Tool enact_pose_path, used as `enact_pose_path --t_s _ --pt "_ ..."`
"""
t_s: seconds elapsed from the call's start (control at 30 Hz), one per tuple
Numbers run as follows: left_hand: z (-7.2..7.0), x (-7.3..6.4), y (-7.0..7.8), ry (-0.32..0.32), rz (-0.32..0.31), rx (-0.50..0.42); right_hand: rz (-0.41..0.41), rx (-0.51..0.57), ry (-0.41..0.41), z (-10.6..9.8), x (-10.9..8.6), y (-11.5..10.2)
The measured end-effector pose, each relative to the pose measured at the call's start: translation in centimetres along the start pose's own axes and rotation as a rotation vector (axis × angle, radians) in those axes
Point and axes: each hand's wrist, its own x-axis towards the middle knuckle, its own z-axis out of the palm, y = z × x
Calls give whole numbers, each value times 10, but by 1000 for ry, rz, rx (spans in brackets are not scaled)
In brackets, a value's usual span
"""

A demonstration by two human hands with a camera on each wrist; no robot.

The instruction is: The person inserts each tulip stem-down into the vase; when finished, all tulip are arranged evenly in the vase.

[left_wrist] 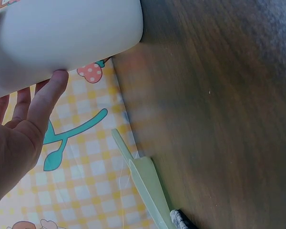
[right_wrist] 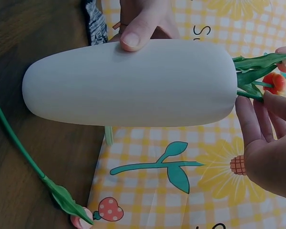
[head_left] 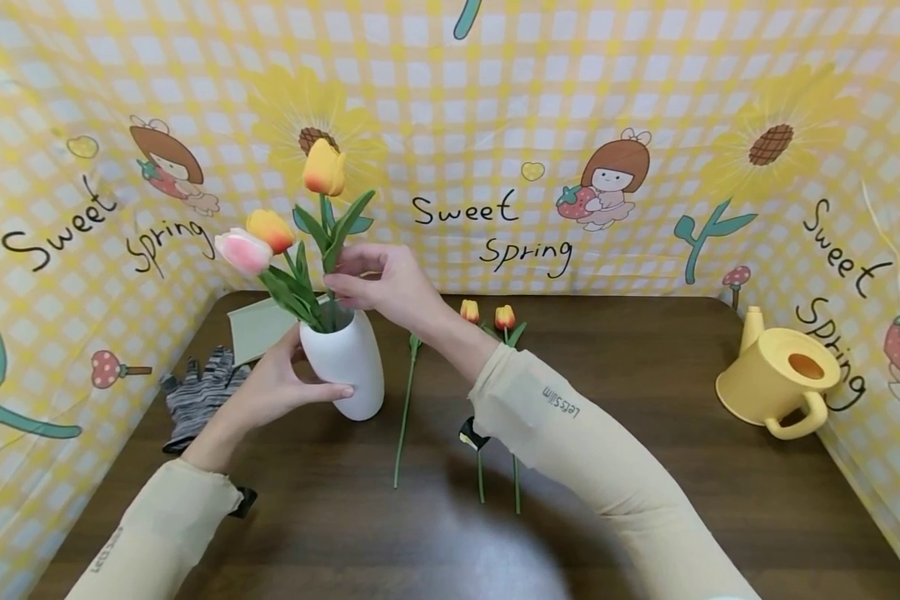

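Observation:
A white vase (head_left: 348,367) stands on the table, its side held by my left hand (head_left: 279,385), with the thumb across the front. Over the rim, my right hand (head_left: 390,283) pinches the stem of a yellow-orange tulip (head_left: 324,171) with green leaves; the stem's lower end is hidden inside the vase. A second yellow-orange tulip (head_left: 270,232) and a pink-white tulip (head_left: 243,252) lean left out of the vase. In the right wrist view, the right fingertips (right_wrist: 245,112) are at the rim beside the stems, and the left thumb (right_wrist: 133,40) presses the vase's side.
Two red-yellow tulips (head_left: 505,317) and another tulip stem (head_left: 405,417) lie on the table, partly behind my right arm. Its pink bloom (right_wrist: 81,220) shows in the right wrist view. A grey striped glove (head_left: 198,400) and pale green dustpan-like piece (head_left: 258,329) lie left; a yellow watering can (head_left: 780,379) stands right.

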Motion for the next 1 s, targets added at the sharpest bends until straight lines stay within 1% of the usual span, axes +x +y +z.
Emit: enact_pose_path --t_s 0.23,0.6,1.0 --pt "-1 0 0 0 -7 8 35 6 10 1 4 2" --pt "-1 1 -1 -3 -2 7 101 -38 -13 2 6 0" --pt "-1 1 -1 5 -2 27 84 -47 9 5 7 5"
